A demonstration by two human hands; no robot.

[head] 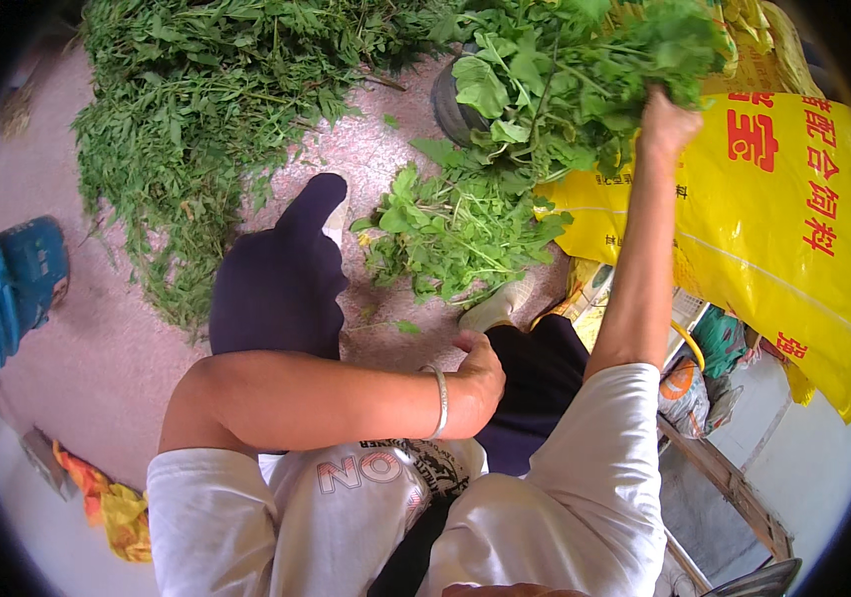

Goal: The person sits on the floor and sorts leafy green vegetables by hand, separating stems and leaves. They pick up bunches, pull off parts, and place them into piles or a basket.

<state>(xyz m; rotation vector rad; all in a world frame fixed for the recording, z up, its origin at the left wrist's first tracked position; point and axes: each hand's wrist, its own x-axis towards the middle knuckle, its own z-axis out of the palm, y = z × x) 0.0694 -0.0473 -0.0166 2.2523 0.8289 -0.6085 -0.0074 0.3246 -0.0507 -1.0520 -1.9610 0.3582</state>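
Note:
With my right arm stretched out to the upper right, my right hand (670, 123) is closed on a bunch of leafy greens (671, 56), whose leaves are blurred. Below and left of it, more broad-leaved greens (530, 82) lie heaped over a dark bucket (455, 101). My left hand (479, 384), with a bangle at the wrist, is bent across my lap near my right knee; its fingers are partly curled and I cannot tell whether anything is in them. A smaller pile of greens (462, 231) lies on the floor in front of my feet.
A large heap of leafy stems (194, 112) covers the floor at the upper left. A blue bucket (19, 280) lies at the far left. Yellow printed feed sacks (768, 216) spread on the right, above a rack with plastic bags (686, 395). Orange and yellow cloth or plastic (108, 504) lies lower left.

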